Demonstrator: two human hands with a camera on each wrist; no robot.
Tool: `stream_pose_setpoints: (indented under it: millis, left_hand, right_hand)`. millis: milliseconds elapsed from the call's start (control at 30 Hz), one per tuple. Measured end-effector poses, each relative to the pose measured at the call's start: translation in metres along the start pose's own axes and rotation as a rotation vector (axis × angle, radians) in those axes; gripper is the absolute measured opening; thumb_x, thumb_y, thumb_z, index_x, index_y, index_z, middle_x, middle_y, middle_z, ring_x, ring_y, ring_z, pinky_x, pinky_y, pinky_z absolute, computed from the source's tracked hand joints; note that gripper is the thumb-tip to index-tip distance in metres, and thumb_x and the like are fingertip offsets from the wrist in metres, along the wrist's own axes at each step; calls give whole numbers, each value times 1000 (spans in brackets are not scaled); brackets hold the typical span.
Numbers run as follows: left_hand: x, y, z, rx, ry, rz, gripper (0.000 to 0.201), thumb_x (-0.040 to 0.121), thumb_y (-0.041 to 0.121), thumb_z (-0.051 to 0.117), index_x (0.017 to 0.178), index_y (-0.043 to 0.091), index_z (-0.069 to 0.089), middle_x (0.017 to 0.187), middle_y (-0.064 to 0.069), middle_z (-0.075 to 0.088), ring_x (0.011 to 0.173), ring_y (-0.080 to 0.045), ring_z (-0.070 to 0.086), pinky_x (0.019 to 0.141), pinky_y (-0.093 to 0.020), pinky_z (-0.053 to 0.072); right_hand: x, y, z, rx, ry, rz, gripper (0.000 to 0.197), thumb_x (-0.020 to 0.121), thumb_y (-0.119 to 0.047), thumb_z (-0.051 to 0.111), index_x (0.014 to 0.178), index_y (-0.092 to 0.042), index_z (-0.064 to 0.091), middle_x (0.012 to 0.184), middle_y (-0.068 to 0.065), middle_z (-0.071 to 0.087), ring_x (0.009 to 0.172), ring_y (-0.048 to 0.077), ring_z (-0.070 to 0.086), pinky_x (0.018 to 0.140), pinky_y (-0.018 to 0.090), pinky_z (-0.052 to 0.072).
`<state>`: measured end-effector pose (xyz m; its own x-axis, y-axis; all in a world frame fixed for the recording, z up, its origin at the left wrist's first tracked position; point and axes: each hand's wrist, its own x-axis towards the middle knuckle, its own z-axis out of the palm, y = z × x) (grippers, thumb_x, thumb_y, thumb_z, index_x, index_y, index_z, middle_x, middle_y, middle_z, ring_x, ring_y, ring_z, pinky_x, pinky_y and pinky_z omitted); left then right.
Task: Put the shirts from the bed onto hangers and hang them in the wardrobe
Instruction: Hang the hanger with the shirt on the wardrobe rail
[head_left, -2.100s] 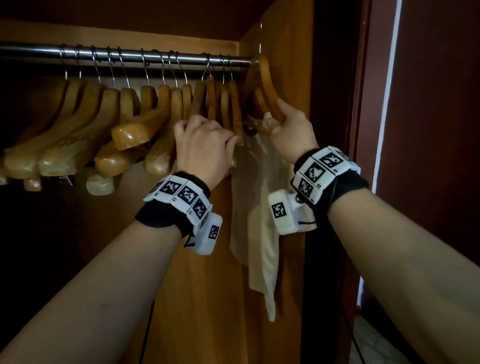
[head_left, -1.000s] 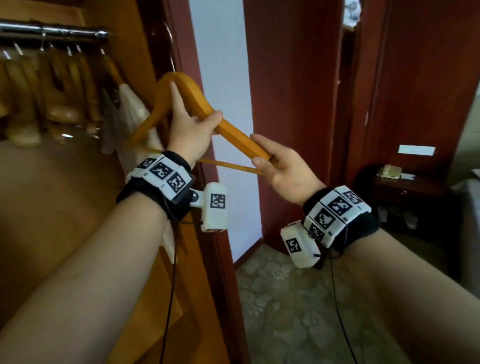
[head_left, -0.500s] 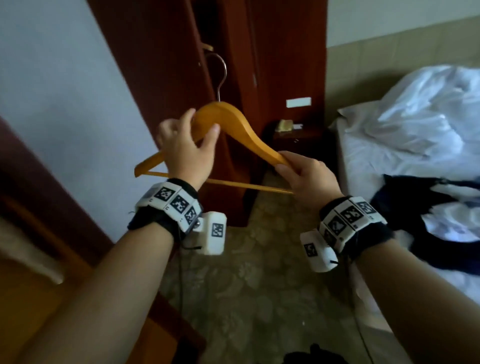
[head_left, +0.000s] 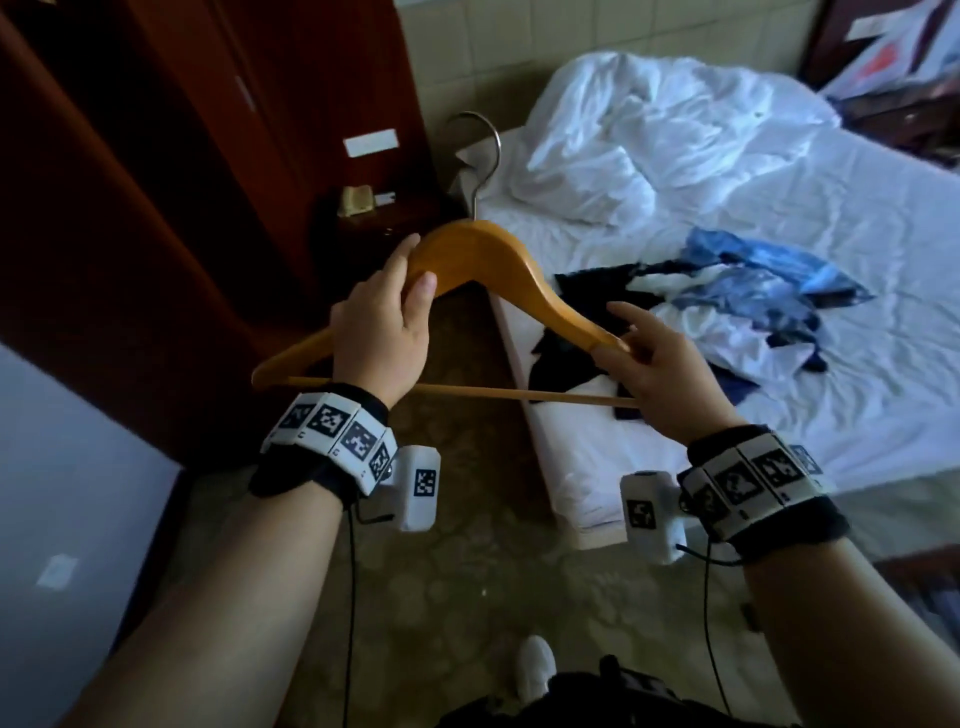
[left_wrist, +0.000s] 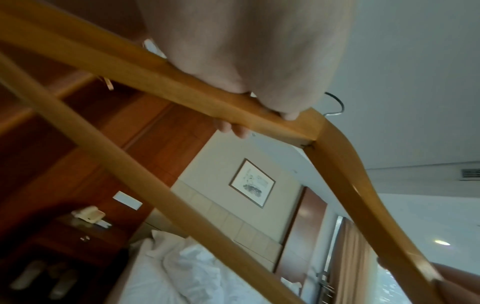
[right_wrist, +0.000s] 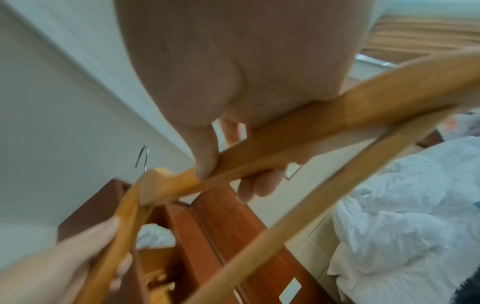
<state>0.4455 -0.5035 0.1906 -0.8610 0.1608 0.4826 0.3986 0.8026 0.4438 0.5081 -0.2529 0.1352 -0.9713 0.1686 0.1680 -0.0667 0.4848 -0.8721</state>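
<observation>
I hold a wooden hanger (head_left: 498, 260) with a metal hook (head_left: 485, 150) in front of me, over the floor beside the bed. My left hand (head_left: 384, 322) grips its left shoulder near the top, thumb on the near face. My right hand (head_left: 649, 358) pinches its right end where the lower bar (head_left: 493, 392) joins. The left wrist view shows the hanger (left_wrist: 233, 111) under my left hand's fingers (left_wrist: 288, 116). In the right wrist view my right thumb (right_wrist: 205, 162) presses the hanger (right_wrist: 298, 131). A heap of blue, dark and white shirts (head_left: 727, 296) lies on the bed (head_left: 857, 395).
A crumpled white duvet (head_left: 649, 135) lies at the bed's head. A dark wooden nightstand (head_left: 374, 218) with a small phone stands by the bed's corner, next to red-brown wood panelling (head_left: 156, 182). Patterned floor (head_left: 493, 571) lies below my arms, with my white shoe (head_left: 535, 670) on it.
I lifted the hanger off the wardrobe rail and turned right from the wardrobe toward the bed. Both hands kept hold of the hanger; the bed and shirts have come fully into view.
</observation>
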Motion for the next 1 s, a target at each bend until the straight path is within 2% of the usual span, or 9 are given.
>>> stream_pose_setpoints:
  millis: [100,167,267,367,600,700,867,933,1000]
  left_hand:
    - [30,2,45,-104,-17,55,52,100,42,33,147,18,38,122,-9,64,115,-29,57,101,-51,38]
    - [51,2,73,-180,-38,103,57,98,47,31,146,17,40,121,-11,64,114,-30,58,99,-54,40]
    - [76,2,117,-277,-73,136,58,96,47,32,145,17,41,118,-11,66,111,-29,59,99,-51,40]
    - [96,10,158,-334,-133,190,58,96,48,33,145,18,43,108,-11,67,103,-31,61,93,-55,44]
    - [121,61,236,-387,-286,296,57,95,46,38,142,16,47,91,-14,66,87,-36,60,82,-49,45]
    - [130,88,266,-413,-351,322,60,93,48,40,142,14,47,93,-10,67,87,-34,61,82,-45,41]
    - [150,130,313,-444,-402,358,59,91,47,47,138,13,52,95,-6,69,89,-30,63,86,-46,45]
    - [162,153,332,-418,-422,331,57,91,44,51,138,14,51,98,-6,69,93,-30,62,88,-40,37]
    - [172,178,350,-407,-436,288,56,89,41,52,138,14,51,100,-6,69,96,-30,62,90,-40,38]
  right_hand:
    - [19,23,-17,0,66,49,49,93,-16,62,139,-21,47,88,1,61,59,0,54,53,10,41]
    - [32,37,-24,-26,105,82,49,94,-12,59,140,-19,47,86,0,61,56,-5,54,53,7,41]
    - [51,56,-33,-111,184,126,48,94,-16,59,141,-20,47,84,-11,58,62,-5,56,59,8,42]
    - [68,70,-41,-150,223,163,48,95,-20,58,141,-25,46,85,-19,57,70,-7,55,66,11,38]
    - [91,108,-69,-146,296,188,47,95,-12,57,141,-17,49,76,-20,51,67,-7,52,64,10,35]
    - [97,129,-87,-89,326,206,45,95,-11,56,139,-21,49,84,-20,55,75,-6,53,69,12,37]
    - [122,166,-125,-51,358,222,52,96,-19,55,146,-22,39,117,-5,60,102,10,57,88,28,43]
    - [136,180,-148,-55,347,232,55,97,-15,53,148,-23,34,124,-8,53,109,9,51,91,26,39]
    - [149,194,-174,-45,311,234,55,99,-15,51,149,-26,30,128,-11,47,112,3,44,91,17,33]
